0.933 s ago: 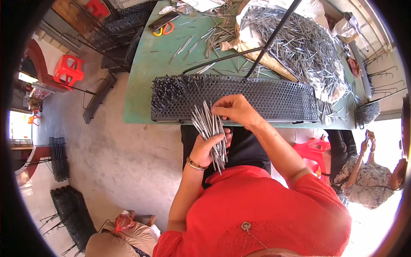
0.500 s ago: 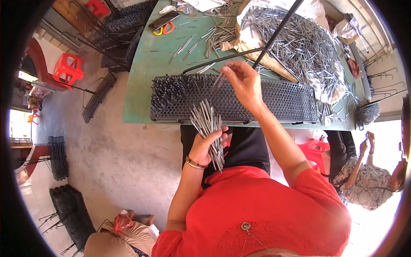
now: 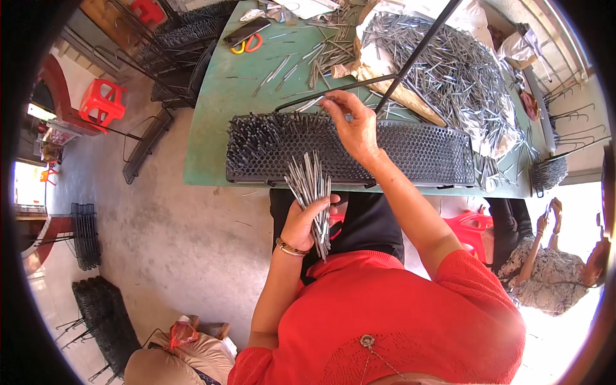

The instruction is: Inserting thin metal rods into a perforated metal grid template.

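A bundle of thin grey metal rods (image 3: 312,186) is held in my left hand (image 3: 300,226), their ends fanned out toward the rack. That rack is a long black perforated one (image 3: 423,149) lying along the table's front edge. Its left part bristles with upright dark rods (image 3: 253,142), while bare holes show on the right part. Over the rack's back edge, just right of the filled part, is my right hand (image 3: 355,125), thumb and fingertips pinched together. Whatever is between those fingertips cannot be made out.
Behind the rack, a large heap of loose rods (image 3: 443,70) lies on torn wrapping on the green table (image 3: 208,115). A black bar (image 3: 417,54) slants up over it. Scissors (image 3: 253,43) and a dark phone (image 3: 247,30) lie far left. Another person (image 3: 545,269) sits at right.
My right hand has moved slightly left and down toward the rack, and the rod blurred below its fingertips earlier is no longer visible. My left hand keeps the bundle in nearly the same place.
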Available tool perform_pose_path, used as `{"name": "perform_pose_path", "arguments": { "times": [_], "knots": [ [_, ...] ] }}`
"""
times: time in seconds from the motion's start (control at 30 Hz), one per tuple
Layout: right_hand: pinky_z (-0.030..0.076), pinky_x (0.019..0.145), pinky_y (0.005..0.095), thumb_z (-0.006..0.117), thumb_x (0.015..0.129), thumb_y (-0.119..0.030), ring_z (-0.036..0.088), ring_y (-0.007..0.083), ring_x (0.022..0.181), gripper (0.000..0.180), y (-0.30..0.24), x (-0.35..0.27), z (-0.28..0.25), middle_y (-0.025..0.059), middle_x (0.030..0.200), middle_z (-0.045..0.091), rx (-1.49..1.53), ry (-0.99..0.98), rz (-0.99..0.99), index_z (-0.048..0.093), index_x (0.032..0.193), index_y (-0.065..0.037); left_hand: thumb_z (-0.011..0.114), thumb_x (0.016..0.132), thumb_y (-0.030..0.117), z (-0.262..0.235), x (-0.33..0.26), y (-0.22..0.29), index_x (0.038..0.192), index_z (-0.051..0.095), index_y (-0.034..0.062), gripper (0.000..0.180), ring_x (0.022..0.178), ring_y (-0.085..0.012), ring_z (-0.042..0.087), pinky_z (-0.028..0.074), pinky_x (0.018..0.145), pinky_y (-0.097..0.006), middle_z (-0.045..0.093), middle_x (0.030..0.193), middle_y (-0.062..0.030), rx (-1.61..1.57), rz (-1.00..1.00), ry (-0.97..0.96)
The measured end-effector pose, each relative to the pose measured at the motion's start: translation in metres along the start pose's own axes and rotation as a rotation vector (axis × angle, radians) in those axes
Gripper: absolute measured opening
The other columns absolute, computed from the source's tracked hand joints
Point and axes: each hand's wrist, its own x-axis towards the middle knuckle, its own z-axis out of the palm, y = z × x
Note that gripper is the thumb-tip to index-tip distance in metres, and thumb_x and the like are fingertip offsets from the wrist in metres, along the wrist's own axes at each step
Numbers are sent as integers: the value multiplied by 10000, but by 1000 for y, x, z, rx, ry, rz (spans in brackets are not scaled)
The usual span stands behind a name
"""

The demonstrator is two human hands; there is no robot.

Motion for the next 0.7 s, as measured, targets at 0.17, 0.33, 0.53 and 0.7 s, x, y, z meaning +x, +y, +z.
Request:
{"name": "perform_pose_path", "arguments": {
  "times": [0.17, 0.33, 0.53, 0.7],
  "knots": [
    [522, 699, 270, 645, 855, -58, 666, 148, 796, 159, 8, 0, -2, 84, 879, 696, -71, -28, -89, 617, 1004, -12, 623, 848, 96, 2, -1, 2, 1067, 560, 46, 233, 721, -131, 624, 551, 556, -270, 660, 932, -104, -8, 3, 2],
    [506, 703, 314, 666, 814, -56, 647, 215, 771, 205, 6, -4, 0, 76, 863, 683, -253, -52, -291, 638, 1017, -49, 618, 852, 102, -2, -1, 1, 1072, 555, 45, 235, 715, -133, 621, 543, 549, -270, 656, 931, -111, -13, -2, 17],
    [413, 749, 339, 684, 779, -103, 577, 226, 810, 208, 3, -3, 0, 34, 928, 644, -436, -151, -539, 664, 985, -84, 593, 866, 116, -3, -3, 1, 1082, 553, 54, 228, 737, -123, 601, 514, 544, -249, 650, 941, -93, 48, 16, -22],
    [421, 754, 358, 677, 781, -97, 574, 246, 834, 186, 5, -3, 0, 46, 918, 619, -503, -113, -470, 674, 966, -74, 598, 854, 81, -6, -4, -1, 1072, 552, 40, 227, 701, -129, 614, 525, 549, -264, 651, 924, -112, -24, 20, -35]
  ]
}}
